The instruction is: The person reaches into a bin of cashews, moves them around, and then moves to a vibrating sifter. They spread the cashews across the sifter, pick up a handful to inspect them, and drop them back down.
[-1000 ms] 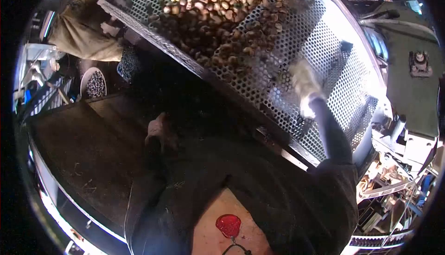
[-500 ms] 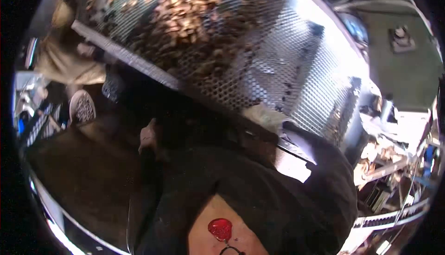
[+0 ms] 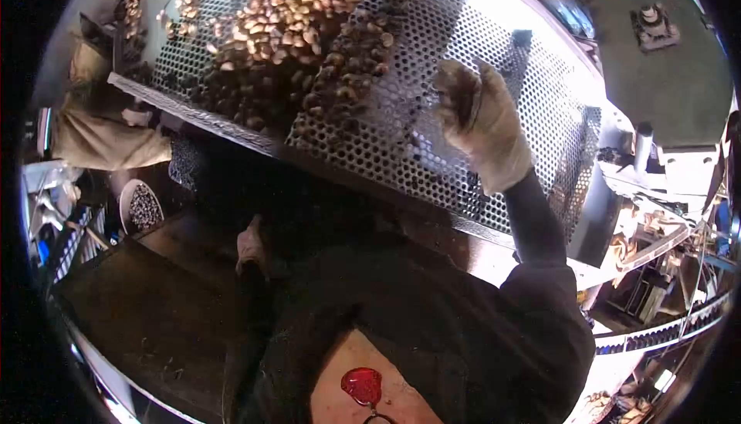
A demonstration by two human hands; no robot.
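Observation:
My right hand, in a pale, dirt-stained glove, is raised over the right part of a perforated metal tray. Its fingers curl inward around a dark patch that I cannot make out. Brown, nut-like pieces are heaped on the tray's upper left, with darker ones beside and below them. Lower left, near the dark space below the tray's front edge, is my left hand. One digit points up; shadow hides the other fingers, and no held object shows.
A bowl of small grey pieces stands at the left, near a brown cloth sack. A dark flat surface lies lower left. At the upper right is a green panel with a metal fitting; racks and clutter fill the lower right.
My right hand has risen from the tray's front edge to above its perforated surface. The view has shifted slightly; my left hand looks much the same.

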